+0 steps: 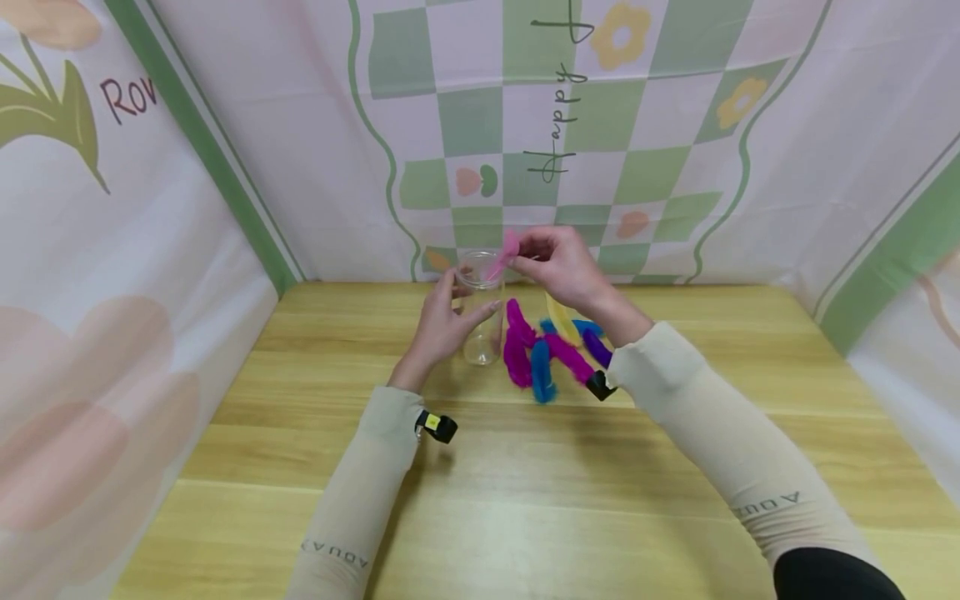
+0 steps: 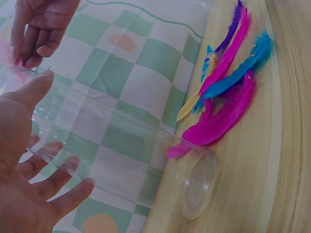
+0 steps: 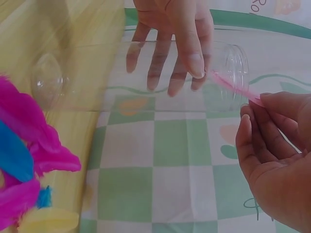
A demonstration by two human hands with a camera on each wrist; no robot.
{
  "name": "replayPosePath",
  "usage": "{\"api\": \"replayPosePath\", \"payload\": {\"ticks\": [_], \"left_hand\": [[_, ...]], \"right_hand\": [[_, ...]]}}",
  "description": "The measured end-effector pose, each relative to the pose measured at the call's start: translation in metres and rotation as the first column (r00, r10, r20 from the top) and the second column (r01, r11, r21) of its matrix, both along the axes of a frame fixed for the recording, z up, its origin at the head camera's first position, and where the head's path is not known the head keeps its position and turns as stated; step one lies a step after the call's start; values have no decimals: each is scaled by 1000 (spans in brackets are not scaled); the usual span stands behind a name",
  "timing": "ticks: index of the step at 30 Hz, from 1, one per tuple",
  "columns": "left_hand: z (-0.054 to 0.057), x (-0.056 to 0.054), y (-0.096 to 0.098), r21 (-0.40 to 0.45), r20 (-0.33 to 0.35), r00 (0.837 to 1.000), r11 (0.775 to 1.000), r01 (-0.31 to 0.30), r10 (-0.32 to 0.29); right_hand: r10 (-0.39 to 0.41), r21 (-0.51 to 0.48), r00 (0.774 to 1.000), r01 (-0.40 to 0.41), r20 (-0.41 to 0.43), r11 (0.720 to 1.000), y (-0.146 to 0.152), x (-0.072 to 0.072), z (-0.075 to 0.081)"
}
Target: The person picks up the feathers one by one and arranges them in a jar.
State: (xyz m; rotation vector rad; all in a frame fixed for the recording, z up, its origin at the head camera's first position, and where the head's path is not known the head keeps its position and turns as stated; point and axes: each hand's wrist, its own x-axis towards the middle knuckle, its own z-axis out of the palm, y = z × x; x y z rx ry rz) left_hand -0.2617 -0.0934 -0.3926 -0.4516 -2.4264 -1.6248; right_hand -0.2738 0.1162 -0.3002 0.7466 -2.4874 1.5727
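A clear, tall jar (image 1: 482, 346) stands upright on the table, its mouth uncovered. My left hand (image 1: 441, 327) holds it from the left, with the thumb on the near side and the fingers around the far side. Above the rim, my right hand (image 1: 564, 265) pinches a light pink feather (image 1: 510, 247) between thumb and fingertips. In the right wrist view, the lower end of that pink feather (image 3: 232, 86) reaches inside the jar's mouth. The left wrist view shows the jar's thick bottom (image 2: 200, 184) on the wood.
Right of the jar lies a loose pile of feathers: magenta (image 1: 517, 354), blue (image 1: 542, 375), yellow (image 1: 561, 321) and purple (image 1: 597, 347). The wooden table (image 1: 480, 500) ends at a checked cloth backdrop (image 1: 528, 179) close behind the jar. Patterned cloth also hangs on both sides.
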Motion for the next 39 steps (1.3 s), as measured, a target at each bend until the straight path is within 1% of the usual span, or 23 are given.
{"api": "replayPosePath", "payload": {"ticks": [5, 11, 20, 27, 33, 39], "left_hand": [[-1, -1, 0, -4, -5, 1000, 1000, -5, 5], [-2, -1, 0, 0, -15, 1000, 1000, -3, 3], [0, 0, 0, 8, -6, 1000, 1000, -2, 2], [0, 1, 1, -5, 2, 1000, 1000, -6, 6], [0, 0, 1, -11, 3, 1000, 1000, -8, 8], [0, 1, 1, 1, 1, 1000, 1000, -2, 2]], "right_hand": [[-14, 22, 1000, 14, -2, 1000, -4, -2, 0], [3, 38, 1000, -3, -4, 999, -8, -4, 1], [29, 46, 999, -30, 24, 998, -11, -6, 1], [20, 81, 999, -24, 50, 996, -11, -7, 0], [19, 70, 998, -23, 54, 997, -9, -7, 0], [29, 73, 998, -33, 52, 997, -4, -6, 1]]}}
